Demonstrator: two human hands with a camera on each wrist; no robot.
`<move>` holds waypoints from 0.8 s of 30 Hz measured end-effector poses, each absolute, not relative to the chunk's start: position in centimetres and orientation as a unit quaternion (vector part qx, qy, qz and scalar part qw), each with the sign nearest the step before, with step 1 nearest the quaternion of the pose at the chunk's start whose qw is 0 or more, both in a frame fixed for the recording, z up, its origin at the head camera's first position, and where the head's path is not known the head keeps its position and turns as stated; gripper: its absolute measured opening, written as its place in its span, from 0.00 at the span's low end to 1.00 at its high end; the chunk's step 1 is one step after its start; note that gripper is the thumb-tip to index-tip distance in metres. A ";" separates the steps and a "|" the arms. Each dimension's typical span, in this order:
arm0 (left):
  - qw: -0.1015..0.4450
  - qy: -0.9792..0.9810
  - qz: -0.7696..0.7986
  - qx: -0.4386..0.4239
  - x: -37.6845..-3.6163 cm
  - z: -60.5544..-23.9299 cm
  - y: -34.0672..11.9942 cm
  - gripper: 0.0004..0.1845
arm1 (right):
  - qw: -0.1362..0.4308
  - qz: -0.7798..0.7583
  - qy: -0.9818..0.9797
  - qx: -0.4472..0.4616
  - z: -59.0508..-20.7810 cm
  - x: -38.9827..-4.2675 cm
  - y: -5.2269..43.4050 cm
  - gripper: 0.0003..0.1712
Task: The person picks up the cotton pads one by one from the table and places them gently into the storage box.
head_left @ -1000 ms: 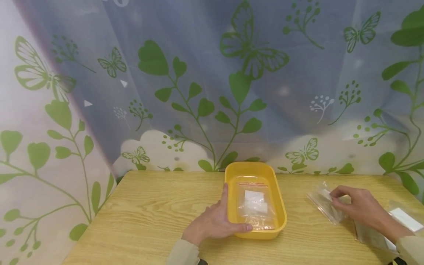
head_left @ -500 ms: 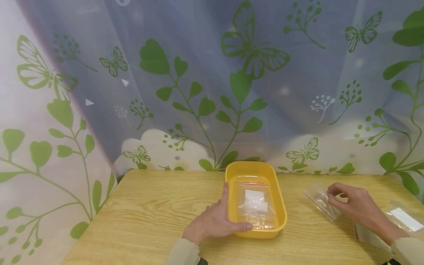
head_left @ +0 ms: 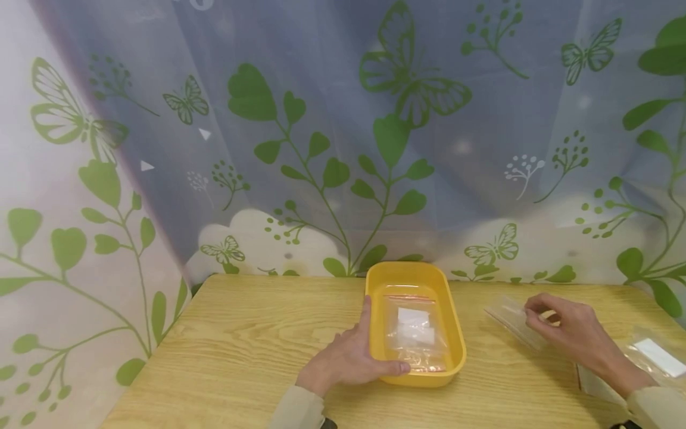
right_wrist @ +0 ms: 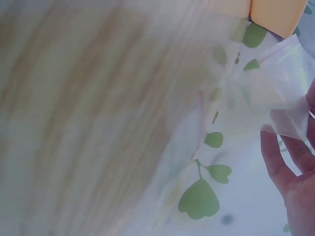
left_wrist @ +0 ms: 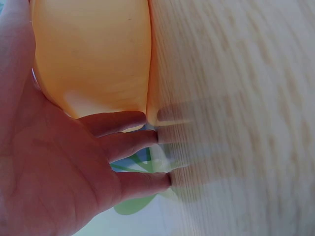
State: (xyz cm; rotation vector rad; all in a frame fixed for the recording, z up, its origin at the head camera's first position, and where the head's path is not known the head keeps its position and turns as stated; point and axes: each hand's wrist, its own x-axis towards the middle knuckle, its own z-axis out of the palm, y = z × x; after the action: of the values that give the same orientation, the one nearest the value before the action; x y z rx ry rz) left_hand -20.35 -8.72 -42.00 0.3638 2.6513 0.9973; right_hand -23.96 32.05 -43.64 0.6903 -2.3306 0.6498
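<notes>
A yellow plastic tray (head_left: pixel 458 348) stands near the middle of the table; inside it lies a clear zip bag (head_left: pixel 393 351) with white pieces showing. My left hand (head_left: pixel 348 357) holds the tray at its near left corner, thumb over the near rim. In the left wrist view, several fingers (left_wrist: pixel 142 183) extend outside the tray wall. To the right, my right hand (head_left: pixel 576 336) pinches another clear zip bag (head_left: pixel 511 319) between thumb and fingertips. That bag (right_wrist: pixel 285 73) hangs toward the tray's side in the right wrist view; part of the hand is outside that frame.
More zip bags lie at the right table edge, one with a white rectangular piece (head_left: pixel 659 356), partly behind the right forearm. Behind the wood-grain table (head_left: pixel 241 345) hangs a curtain (head_left: pixel 300 196) printed with leaves and butterflies.
My right hand has moved slightly left with the pinched bag, which tilts flatter and further from the bags at the right. The left hand and the tray stay in place.
</notes>
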 end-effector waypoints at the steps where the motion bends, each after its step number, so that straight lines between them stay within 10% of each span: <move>1: 0.142 0.919 0.345 0.126 -20.3 -42.0 -8.7 0.76 | 0.312 0.247 -0.879 0.262 -43.6 -24.0 32.0 0.13; 24: 0.141 0.926 0.327 0.128 -20.3 -42.0 -8.8 0.75 | 0.369 0.287 -0.849 0.247 -41.4 -24.6 28.9 0.15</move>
State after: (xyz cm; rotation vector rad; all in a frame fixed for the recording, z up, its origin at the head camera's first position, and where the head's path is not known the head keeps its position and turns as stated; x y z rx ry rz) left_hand -20.29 -8.76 -42.01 0.3698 2.6732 0.9436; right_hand -24.57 28.91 -41.37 0.6342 -2.1781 0.7371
